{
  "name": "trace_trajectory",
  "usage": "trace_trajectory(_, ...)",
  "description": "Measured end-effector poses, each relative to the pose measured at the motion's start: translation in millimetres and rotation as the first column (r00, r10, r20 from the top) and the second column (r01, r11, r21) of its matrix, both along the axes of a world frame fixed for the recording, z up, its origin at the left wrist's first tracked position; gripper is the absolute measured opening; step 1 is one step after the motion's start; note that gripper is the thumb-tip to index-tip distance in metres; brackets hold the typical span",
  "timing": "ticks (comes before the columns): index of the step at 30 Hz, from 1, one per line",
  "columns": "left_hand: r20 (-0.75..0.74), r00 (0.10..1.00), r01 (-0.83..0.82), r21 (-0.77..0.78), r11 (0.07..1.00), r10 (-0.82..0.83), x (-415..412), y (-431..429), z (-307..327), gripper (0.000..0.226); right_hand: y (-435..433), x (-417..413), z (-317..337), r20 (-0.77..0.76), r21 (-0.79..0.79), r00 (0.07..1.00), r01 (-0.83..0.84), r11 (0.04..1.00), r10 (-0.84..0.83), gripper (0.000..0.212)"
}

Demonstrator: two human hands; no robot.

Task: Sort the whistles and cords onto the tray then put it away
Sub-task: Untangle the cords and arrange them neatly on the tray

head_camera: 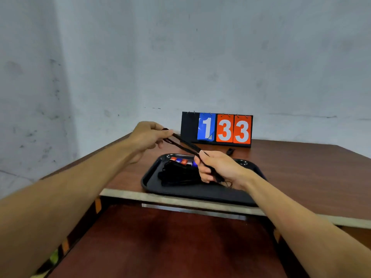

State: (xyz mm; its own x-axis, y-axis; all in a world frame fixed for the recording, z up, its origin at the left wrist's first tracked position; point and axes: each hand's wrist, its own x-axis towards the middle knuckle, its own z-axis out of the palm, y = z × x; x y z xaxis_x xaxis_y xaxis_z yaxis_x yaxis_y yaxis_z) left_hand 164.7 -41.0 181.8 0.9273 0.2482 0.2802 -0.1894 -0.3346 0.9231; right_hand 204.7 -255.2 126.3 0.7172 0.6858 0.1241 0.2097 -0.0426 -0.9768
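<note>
Stretching a limp, featherlight black cord point(183, 145) above the tray point(152, 184), I am pinching its ends (likely the surest hold) in my closed left hand point(149, 137) and right hand point(217, 167).

Black cord point(185, 146), black tray point(152, 181)

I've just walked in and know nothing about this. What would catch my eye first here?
Probably the flip scoreboard standing at the back of the table against the wall, its blue and orange cards reading 1, 3, 3. In front of it, the left hand and right hand stretch a black cord between them, above a black tray holding a pile of dark cords and a row of red and blue whistles.
</note>
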Motion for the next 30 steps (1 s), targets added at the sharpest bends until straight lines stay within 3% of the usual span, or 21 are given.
trace_trajectory(3,-0.028,0.997,0.066,-0.008,0.998,-0.066,-0.5,1.1,-22.2,0.015,-19.5,8.5,-7.4,-0.022,-0.019,0.999,0.036,0.999,-0.037,0.032)
trace_trajectory(9,-0.091,0.984,0.166,0.189,0.968,-0.151,-0.2,-1.0,-62.8,0.009,-45.1,16.4,-22.6,0.032,-0.116,0.993,0.119,0.986,-0.116,0.042)
trace_trajectory(13,-0.1,0.979,0.191,0.131,0.973,-0.179,0.3,-3.0,-75.1,0.017,-49.1,14.6,-21.9,0.087,-0.165,0.978,0.2,0.966,-0.188,0.054)
trace_trajectory(17,-0.12,0.973,0.219,0.213,0.952,-0.197,0.5,-2.7,-88.7,0.016,-45.6,16.2,-23.5,-0.024,-0.149,0.96,0.273,0.95,-0.279,0.045)
trace_trajectory(20,-0.113,0.979,0.199,0.376,0.905,-0.168,2.8,3.1,-88.9,0.011,-45.8,16.5,-24.0,-0.068,-0.136,0.955,0.276,0.951,-0.287,0.029)
trace_trajectory(25,-0.101,0.979,0.2,0.602,0.773,-0.175,7.4,19.0,-86.7,0.007,-47.3,14.7,-30.2,0.338,-0.485,0.929,0.31,0.818,-0.152,0.021)
trace_trajectory(30,-0.129,0.975,0.222,0.652,0.725,-0.182,16.7,34.2,-89.5,0.017,-39.1,21.9,-30.2,0.667,-0.515,0.744,0.418,0.748,0.043,0.016)
